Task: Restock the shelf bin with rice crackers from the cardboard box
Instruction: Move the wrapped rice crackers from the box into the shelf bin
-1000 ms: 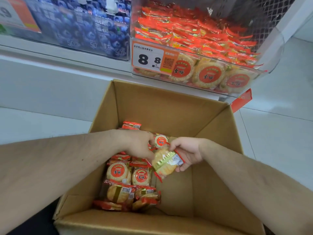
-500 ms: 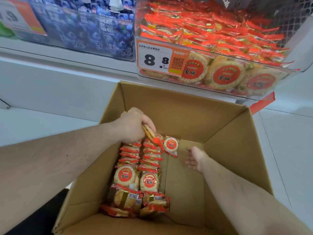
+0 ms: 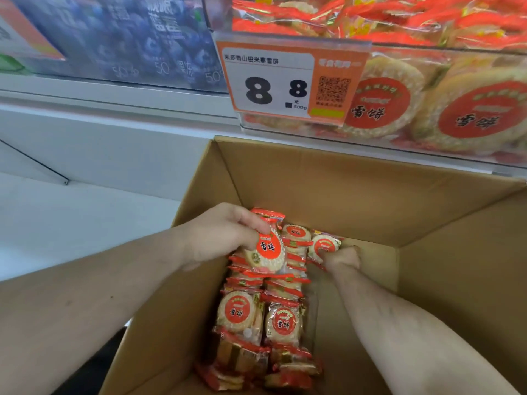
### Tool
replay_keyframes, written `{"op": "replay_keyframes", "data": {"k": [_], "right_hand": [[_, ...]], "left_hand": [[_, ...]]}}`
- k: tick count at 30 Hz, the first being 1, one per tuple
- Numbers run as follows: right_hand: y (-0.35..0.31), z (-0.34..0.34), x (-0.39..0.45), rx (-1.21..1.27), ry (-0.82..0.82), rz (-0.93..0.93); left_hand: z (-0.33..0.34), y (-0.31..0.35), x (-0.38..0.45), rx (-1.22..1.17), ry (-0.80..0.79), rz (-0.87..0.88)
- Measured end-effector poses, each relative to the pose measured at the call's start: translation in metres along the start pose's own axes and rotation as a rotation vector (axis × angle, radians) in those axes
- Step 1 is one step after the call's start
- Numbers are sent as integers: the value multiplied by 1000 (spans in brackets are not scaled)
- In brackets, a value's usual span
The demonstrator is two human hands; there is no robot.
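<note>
An open cardboard box [image 3: 356,195] stands below the shelf, with two rows of red-and-cream rice cracker packets [image 3: 259,315] along its left side. My left hand [image 3: 222,232] grips a cracker packet [image 3: 266,250] at the far end of the rows. My right hand [image 3: 343,256] is closed on another packet [image 3: 323,246] just to the right of them. Above the box, the clear shelf bin [image 3: 445,55] is piled with the same crackers.
An orange price tag [image 3: 285,81] reading 8.8 hangs on the bin's front left. To the left is a bin of blue blueberry packets [image 3: 128,38]. A white shelf ledge [image 3: 114,95] runs below, and white floor [image 3: 71,223] lies left of the box.
The camera has moved closer to the box. My right hand went from lying open on the box floor to closing on a packet at the far end. My left hand now holds one packet face up.
</note>
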State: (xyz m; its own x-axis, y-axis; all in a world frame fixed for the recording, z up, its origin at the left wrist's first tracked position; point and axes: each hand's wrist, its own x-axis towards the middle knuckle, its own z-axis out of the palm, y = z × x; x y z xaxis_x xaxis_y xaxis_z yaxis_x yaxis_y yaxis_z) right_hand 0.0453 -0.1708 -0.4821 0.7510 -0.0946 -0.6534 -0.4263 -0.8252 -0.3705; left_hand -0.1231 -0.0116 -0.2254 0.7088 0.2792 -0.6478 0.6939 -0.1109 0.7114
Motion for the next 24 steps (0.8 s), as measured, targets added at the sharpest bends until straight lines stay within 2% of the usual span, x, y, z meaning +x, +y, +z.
{"op": "replay_keyframes", "data": {"k": [4, 8, 14, 17, 20, 24], "right_hand": [[4, -4, -7, 100, -144, -51], [10, -58, -33, 69, -258, -205], [-10, -164, -118, 309, -780, -309], [-27, -196, -163, 365, -925, -444], [-47, -216, -207, 397, -891, -589], [-69, -235, -252, 387, -714, -721]], "left_hand": [[-4, -10, 7, 88, 38, 13], [-3, -5, 4, 148, 60, 65], [0, 25, -18, 70, 10, 203], [2, 47, -36, 117, 24, 274], [4, 67, -54, 94, 1, 346], [1, 86, -75, -70, -28, 410]]}}
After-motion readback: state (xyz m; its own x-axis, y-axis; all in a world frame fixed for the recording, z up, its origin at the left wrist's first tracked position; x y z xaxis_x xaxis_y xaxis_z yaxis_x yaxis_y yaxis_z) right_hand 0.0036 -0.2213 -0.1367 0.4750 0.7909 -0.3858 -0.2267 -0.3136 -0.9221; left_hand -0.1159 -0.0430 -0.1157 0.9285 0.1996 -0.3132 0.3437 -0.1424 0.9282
